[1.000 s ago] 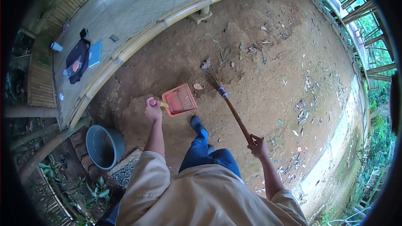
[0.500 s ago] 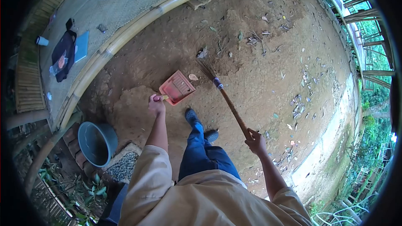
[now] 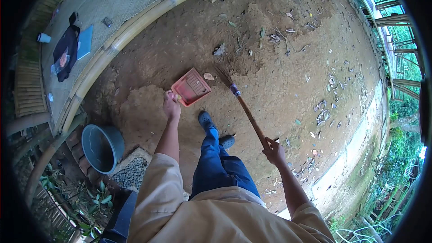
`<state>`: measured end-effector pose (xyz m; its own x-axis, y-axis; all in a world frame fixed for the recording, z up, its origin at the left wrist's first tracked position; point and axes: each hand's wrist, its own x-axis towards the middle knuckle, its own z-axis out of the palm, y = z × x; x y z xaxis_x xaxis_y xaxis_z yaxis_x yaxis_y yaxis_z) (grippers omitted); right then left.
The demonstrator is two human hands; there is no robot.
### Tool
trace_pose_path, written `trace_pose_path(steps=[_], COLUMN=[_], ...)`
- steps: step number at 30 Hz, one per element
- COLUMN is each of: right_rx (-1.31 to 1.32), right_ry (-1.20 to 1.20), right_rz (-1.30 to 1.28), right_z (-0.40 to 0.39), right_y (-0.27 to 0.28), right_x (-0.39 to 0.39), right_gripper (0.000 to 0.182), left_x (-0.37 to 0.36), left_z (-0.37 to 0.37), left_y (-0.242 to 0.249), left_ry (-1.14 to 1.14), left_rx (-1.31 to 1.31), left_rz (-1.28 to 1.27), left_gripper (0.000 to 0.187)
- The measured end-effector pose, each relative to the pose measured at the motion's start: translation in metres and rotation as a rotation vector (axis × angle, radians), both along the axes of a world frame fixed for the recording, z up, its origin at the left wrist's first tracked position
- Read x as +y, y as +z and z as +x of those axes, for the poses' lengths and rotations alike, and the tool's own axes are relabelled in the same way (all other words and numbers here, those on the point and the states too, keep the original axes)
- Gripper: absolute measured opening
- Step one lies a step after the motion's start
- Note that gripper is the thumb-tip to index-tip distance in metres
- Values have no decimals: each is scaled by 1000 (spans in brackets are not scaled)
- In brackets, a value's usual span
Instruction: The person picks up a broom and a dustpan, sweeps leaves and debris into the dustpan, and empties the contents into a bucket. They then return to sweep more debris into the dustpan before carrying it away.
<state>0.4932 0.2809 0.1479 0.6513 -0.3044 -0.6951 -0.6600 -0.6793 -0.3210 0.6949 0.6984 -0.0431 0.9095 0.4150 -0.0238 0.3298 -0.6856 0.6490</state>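
Dustpan handle (image 3: 179,96) partly hidden by left fingers (image 3: 169,101), shirt (image 3: 216,219) cropped below

The dustpan (image 3: 191,87) is left of the broom (image 3: 250,118), with a leaf (image 3: 208,76) between them. A tub (image 3: 102,148) is farther left, with gravel (image 3: 130,173) on its right side. On the mat (image 3: 112,4), a cup (image 3: 43,38) is left of a bag (image 3: 67,54).

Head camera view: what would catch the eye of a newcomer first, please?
Probably the reddish dustpan, near the middle of the view, held by its handle in the left hand. Next comes the stick broom in the right hand, its bristles close to a dry leaf beside the dustpan. A grey-blue tub sits at the lower left.
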Motion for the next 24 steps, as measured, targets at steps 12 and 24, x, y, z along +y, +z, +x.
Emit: trace_pose_path(steps=[12,24], right_rx=[171,-13], right_ry=[-125,-239], right_rz=[300,226], right_z=[-14,-9], right_y=[91,82], right_x=[-23,-21], right_gripper=[62,63], left_x=[4,9], left_z=[-4,-22], left_y=[-75,12], left_ry=[9,8], left_rx=[-26,-58], left_rz=[-207,-25], left_gripper=[12,19])
